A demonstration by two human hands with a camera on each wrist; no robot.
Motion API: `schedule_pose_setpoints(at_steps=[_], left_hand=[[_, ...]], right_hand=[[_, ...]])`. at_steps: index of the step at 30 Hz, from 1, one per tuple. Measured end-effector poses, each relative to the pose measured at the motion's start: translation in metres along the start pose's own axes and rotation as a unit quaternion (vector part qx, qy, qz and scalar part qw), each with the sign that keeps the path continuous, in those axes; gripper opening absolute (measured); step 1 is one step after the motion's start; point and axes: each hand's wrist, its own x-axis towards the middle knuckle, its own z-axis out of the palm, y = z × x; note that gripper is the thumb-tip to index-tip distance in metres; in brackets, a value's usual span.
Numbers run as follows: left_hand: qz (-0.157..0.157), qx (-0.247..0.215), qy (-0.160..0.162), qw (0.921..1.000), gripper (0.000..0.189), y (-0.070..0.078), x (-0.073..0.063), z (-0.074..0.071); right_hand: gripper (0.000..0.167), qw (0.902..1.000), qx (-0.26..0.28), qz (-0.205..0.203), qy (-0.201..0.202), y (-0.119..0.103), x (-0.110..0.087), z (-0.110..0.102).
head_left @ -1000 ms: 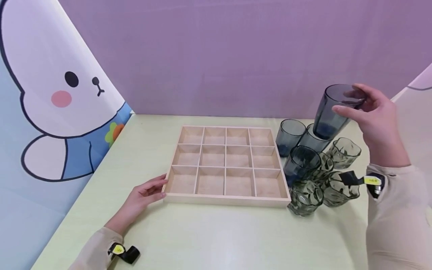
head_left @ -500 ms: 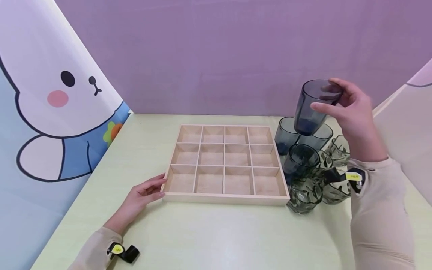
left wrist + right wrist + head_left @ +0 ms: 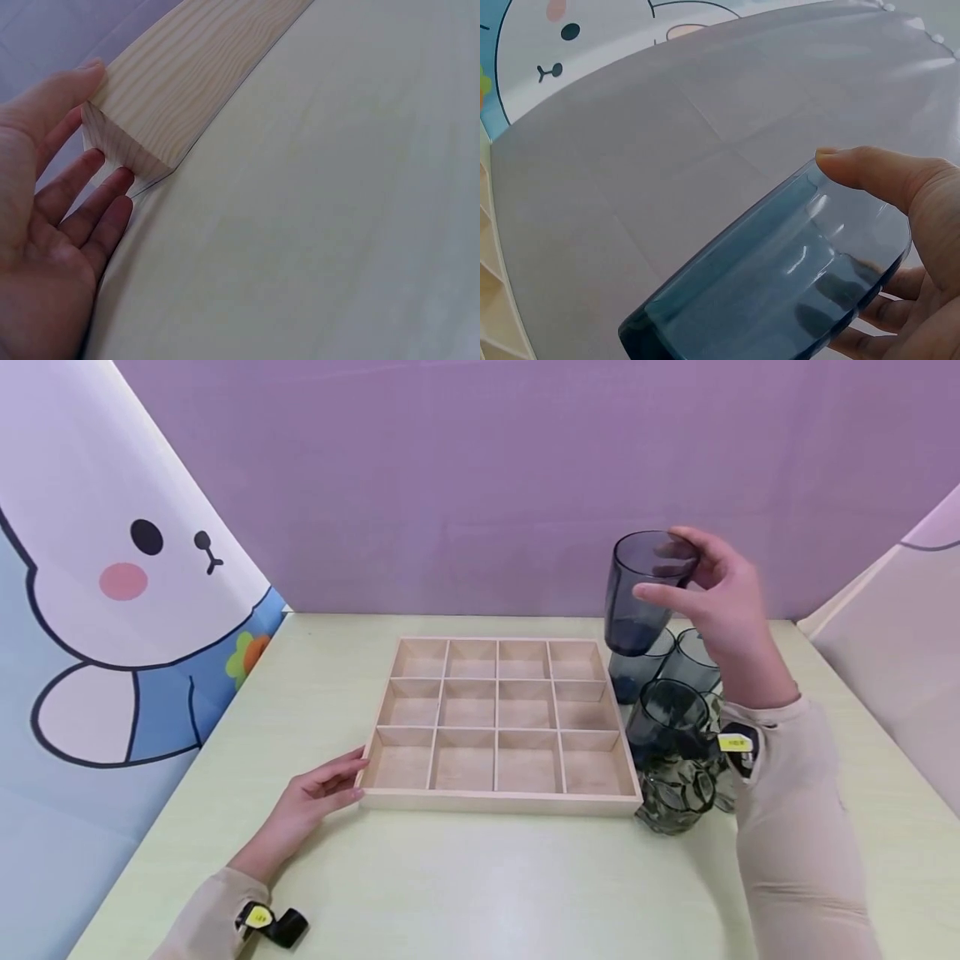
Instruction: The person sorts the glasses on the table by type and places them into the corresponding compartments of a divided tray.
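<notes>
Fingers of right hand (image 3: pixel 723 596) grip blue glass (image 3: pixel 626 612) near rim, upper right of frame. Left hand (image 3: pixel 310 797): fingers loosely spread, touching lower-left corner of wooden tray (image 3: pixel 495 803).

The compartment tray (image 3: pixel 498 803) rests on the table (image 3: pixel 480 885) between left hand (image 3: pixel 318 792) and standing glasses (image 3: pixel 667 710); the backdrop (image 3: pixel 450 485) is behind.

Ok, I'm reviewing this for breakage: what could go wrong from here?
The raised blue glass might slip, since the right hand grips it near the rim. Its base overlaps the standing glasses in the head view, so it could clink them. The left hand, touching the wooden tray, might nudge it into those glasses.
</notes>
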Motion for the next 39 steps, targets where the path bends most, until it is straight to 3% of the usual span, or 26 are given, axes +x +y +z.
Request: schedule_pose_setpoints(at_steps=[22, 34, 39], left_hand=[[-0.006, 0.003, 0.0, 1.0, 0.044, 0.003, -0.003, -0.001], [-0.004, -0.006, -0.001, 1.0, 0.044, 0.001, -0.003, -0.002], [-0.007, -0.008, 0.001, 0.9999, 0.044, 0.0, -0.003, -0.002]], right_hand=[[0.069, 0.9902, -0.122, 0.058, -0.034, 0.026, 0.012, 0.066], [0.074, 0.9943, -0.077, 0.055, -0.049, 0.047, 0.012, 0.109], [0.076, 0.9916, -0.083, 0.079, -0.058, 0.053, 0.01, 0.129]])
